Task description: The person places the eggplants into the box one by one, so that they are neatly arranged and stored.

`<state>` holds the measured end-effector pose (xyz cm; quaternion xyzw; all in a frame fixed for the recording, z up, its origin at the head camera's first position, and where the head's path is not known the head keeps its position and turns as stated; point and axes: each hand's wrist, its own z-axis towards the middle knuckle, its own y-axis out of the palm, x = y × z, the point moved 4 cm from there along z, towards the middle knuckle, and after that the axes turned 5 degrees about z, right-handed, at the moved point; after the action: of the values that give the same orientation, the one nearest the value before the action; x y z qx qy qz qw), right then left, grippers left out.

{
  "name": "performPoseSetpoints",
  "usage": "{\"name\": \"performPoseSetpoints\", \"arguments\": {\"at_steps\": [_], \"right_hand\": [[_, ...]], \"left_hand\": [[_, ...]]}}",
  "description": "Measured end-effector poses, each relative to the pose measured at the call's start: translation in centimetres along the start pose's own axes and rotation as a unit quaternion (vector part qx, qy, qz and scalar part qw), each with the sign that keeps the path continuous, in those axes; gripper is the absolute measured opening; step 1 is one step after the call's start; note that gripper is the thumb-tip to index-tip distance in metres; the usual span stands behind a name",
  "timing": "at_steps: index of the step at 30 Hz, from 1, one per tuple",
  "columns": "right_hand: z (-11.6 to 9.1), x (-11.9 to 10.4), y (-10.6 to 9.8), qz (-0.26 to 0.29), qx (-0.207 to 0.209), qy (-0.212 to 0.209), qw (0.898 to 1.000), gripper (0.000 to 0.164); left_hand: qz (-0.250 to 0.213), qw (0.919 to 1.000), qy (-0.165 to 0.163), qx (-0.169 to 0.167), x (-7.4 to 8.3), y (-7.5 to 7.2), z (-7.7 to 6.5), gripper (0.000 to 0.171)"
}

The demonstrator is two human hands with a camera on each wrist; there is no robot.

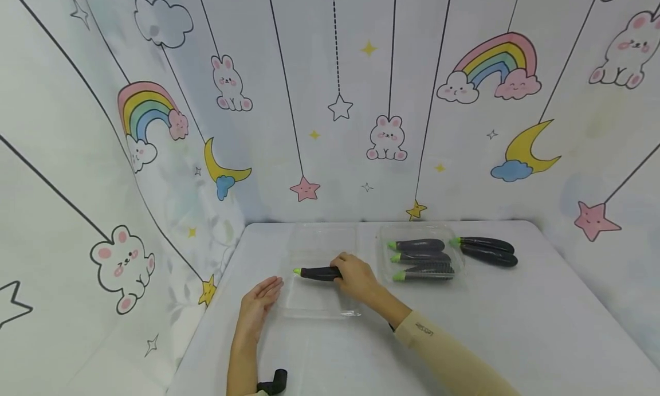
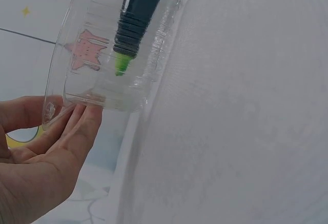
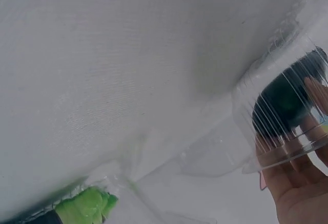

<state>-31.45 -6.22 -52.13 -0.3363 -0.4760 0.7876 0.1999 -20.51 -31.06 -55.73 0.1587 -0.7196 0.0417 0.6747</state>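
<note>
My right hand (image 1: 356, 275) grips a dark purple eggplant (image 1: 314, 274) by its thick end, its green stem tip pointing left. Held this way, the eggplant lies inside a clear plastic container (image 1: 304, 304) in front of me. In the right wrist view, the fingers and the eggplant (image 3: 282, 103) show through the ribbed clear wall. My left hand (image 1: 260, 304) is at the container's left side with fingers nearly straight. Its fingertips touch the clear wall just under the rim in the left wrist view, close to the green stem (image 2: 122, 64).
Right of this container stands a second clear container (image 1: 384, 235) holding several eggplants with stems to the left. Two more eggplants (image 1: 487, 251) lie beside it on the white table (image 1: 515, 327). A patterned curtain (image 1: 330, 155) rises behind the table's back edge.
</note>
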Motion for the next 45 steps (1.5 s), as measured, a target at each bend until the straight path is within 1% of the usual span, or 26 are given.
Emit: {"name": "performPoseSetpoints", "arguments": {"at_steps": [7, 14, 18, 22, 27, 33, 36, 40, 45], "right_hand": [[0.2, 0.0, 0.7, -0.047, 0.004, -0.013, 0.999, 0.037], [0.2, -0.2, 1.3, -0.09, 0.01, -0.022, 0.996, 0.035], [0.2, -0.2, 1.3, -0.112, 0.022, -0.031, 0.993, 0.035], [0.3, -0.3, 1.0, -0.12, 0.033, -0.036, 0.992, 0.037], [0.2, -0.7, 0.3, -0.104, 0.044, -0.036, 0.993, 0.039], [0.0, -1.0, -1.1, -0.08, 0.058, -0.029, 0.995, 0.033], [-0.2, -1.1, -2.1, -0.071, 0.076, -0.035, 0.994, 0.028], [-0.5, -1.2, -3.6, -0.049, 0.105, -0.044, 0.992, 0.025], [-1.0, -0.8, -5.4, -0.033, 0.125, -0.049, 0.99, 0.023]], "left_hand": [[0.003, 1.0, -0.002, -0.004, 0.4, 0.3, -0.2, 0.049], [0.005, 0.9999, -0.002, -0.01, 0.3, 0.2, -0.3, 0.049], [0.006, 1.0, 0.001, -0.006, 0.2, 0.2, -0.2, 0.049], [0.001, 1.0, -0.002, -0.003, 0.1, 0.1, -0.1, 0.049], [0.005, 1.0, 0.0, -0.002, 0.0, 0.2, -0.2, 0.048], [0.003, 1.0, 0.003, -0.007, 0.2, 0.2, -0.2, 0.049], [-0.001, 1.0, 0.0, -0.004, 0.3, 0.1, -0.3, 0.05], [0.009, 0.9999, 0.002, -0.006, 0.3, 0.2, -0.3, 0.05], [0.007, 0.9999, -0.004, -0.008, 0.4, 0.3, -0.3, 0.05]]}}
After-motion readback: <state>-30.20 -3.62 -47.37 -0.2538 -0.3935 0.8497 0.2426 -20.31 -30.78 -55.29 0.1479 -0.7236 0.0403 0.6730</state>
